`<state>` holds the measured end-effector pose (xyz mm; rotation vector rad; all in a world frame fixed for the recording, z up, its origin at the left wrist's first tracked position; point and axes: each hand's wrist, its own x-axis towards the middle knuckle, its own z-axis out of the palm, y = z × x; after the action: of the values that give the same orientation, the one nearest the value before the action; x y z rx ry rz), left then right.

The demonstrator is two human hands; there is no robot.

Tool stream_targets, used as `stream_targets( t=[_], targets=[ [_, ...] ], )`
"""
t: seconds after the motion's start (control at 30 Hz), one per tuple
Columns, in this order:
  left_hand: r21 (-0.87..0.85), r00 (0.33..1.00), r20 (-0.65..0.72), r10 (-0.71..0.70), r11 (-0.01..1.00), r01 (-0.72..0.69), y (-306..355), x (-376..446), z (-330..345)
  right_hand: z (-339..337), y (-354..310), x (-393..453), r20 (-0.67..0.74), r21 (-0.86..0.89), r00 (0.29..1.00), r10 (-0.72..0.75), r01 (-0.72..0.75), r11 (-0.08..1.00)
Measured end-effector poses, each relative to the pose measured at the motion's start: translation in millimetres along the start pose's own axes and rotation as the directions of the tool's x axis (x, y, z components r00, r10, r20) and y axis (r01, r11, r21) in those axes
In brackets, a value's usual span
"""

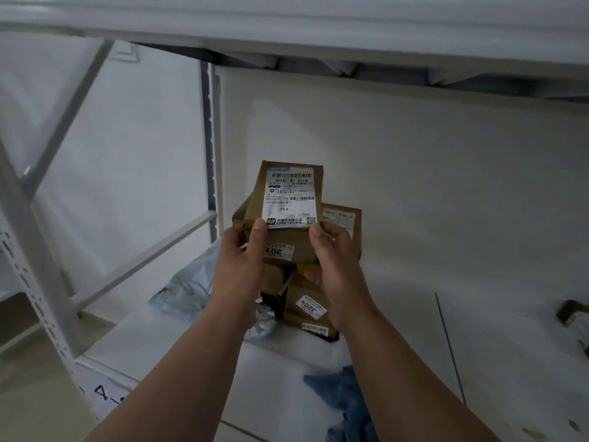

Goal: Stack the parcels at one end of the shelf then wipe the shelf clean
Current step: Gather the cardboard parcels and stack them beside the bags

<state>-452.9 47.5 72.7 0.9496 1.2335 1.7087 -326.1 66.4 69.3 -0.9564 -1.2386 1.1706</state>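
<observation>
A small brown cardboard parcel (288,193) with a white shipping label is held upright in front of me. My left hand (242,260) grips its lower left corner, thumb on the label. My right hand (334,263) grips its lower right corner. Behind and below it a stack of brown parcels (306,311) stands at the left end of the white shelf (446,250), with a grey plastic mailer bag (188,288) lying beside the stack. A blue cloth (344,397) lies on the shelf near its front edge.
A white slotted upright (35,282) and diagonal braces frame the shelf's left end. The upper shelf (318,23) hangs overhead. A brown object (573,314) shows at the right edge. A dark seam (449,346) crosses the shelf surface.
</observation>
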Motion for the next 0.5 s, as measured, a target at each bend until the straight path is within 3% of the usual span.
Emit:
stream_targets(
  t=[0.2,0.5],
  targets=[
    [0.181,0.996,0.059,0.063,0.981,-0.073,8,62,-20,38,1,46,-0.065,-0.197,0.997,-0.050,0.036,0.980],
    [0.238,0.982,0.183,0.050,0.967,-0.094,7,133,-29,61,-10,89,-0.041,-0.328,0.999,-0.029,0.014,0.945]
  ],
)
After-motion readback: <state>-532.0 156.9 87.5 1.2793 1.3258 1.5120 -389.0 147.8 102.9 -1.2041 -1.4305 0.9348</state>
